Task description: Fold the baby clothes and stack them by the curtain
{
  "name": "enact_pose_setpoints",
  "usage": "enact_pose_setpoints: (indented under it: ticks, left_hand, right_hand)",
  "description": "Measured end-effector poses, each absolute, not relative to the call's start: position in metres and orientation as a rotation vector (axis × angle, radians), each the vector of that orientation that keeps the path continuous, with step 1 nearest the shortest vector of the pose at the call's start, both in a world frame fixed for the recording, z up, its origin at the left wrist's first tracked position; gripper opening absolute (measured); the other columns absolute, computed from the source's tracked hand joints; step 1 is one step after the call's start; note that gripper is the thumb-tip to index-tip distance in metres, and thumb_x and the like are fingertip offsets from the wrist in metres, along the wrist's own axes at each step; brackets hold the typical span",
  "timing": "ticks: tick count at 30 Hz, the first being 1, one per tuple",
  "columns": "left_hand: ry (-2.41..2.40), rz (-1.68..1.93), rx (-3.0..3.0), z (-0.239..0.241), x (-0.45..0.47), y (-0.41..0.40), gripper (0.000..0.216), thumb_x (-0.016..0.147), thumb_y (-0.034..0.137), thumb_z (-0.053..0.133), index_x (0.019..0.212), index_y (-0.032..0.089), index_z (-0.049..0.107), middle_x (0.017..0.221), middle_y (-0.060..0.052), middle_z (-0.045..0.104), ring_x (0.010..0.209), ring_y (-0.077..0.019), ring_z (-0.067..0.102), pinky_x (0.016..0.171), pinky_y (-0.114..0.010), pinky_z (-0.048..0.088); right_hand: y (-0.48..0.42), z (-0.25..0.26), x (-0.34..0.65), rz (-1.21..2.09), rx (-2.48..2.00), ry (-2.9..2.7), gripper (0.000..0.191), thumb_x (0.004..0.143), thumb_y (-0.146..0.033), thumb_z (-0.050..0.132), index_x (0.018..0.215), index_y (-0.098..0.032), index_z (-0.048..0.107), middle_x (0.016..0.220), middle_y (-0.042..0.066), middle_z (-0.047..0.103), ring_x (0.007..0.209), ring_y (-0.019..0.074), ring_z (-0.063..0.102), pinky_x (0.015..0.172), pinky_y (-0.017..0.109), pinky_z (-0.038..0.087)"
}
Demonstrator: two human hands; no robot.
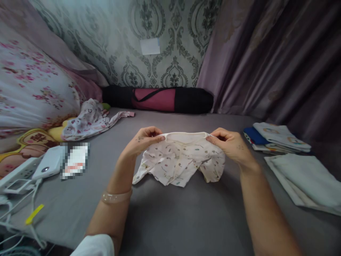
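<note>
A small white baby shirt (178, 160) with a scattered print hangs between my hands, its collar toward the top and its lower edge near the grey bed surface (191, 217). My left hand (145, 140) pinches the left shoulder beside the neckline. On the other side, my right hand (226, 140) grips the right shoulder between thumb and fingers. The neck opening is stretched wide, and both sleeves droop outward. Whether the hem touches the bed cannot be made out for sure.
Folded clothes (279, 137) and a pale folded cloth (306, 177) lie at right. A black and pink long bag (154, 99) rests along the wall. At left are a printed garment (90, 121), a white device (50, 163), a power strip (18, 174) and cables.
</note>
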State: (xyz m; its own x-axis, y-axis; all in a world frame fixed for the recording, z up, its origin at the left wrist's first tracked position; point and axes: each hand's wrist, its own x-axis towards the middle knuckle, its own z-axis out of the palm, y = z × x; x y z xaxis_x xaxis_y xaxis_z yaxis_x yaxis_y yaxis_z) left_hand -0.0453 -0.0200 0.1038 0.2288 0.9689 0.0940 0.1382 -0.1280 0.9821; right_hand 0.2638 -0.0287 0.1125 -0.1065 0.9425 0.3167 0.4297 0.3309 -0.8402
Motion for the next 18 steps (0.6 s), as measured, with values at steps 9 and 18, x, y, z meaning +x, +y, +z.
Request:
enact_pose_setpoints:
  ticks: [9, 18]
  left_hand:
    - [1.294, 1.216, 1.816, 0.132, -0.058, -0.007, 0.030, 0.072, 0.043, 0.069, 0.077, 0.013, 0.067, 0.065, -0.001, 0.060, 0.056, -0.0096, 0.049, 0.050, -0.020, 0.035]
    - [1.524, 1.590, 2.010, 0.187, -0.063, 0.001, 0.020, 0.084, 0.033, 0.056, 0.084, 0.016, 0.067, 0.065, 0.000, 0.057, 0.062, -0.0122, 0.049, 0.058, -0.023, 0.035]
  right_hand:
    - [-0.007, 0.145, 0.241, 0.146, -1.162, -1.740, 0.033, 0.084, -0.051, 0.060, 0.082, -0.020, 0.071, 0.082, 0.005, 0.066, 0.076, 0.0187, 0.061, 0.070, 0.032, 0.045]
    - [-0.009, 0.195, 0.222, -0.537, -1.335, -1.909, 0.047, 0.099, -0.052, 0.028, 0.112, -0.024, 0.063, 0.100, 0.008, 0.066, 0.081, 0.0204, 0.062, 0.058, 0.029, 0.035]
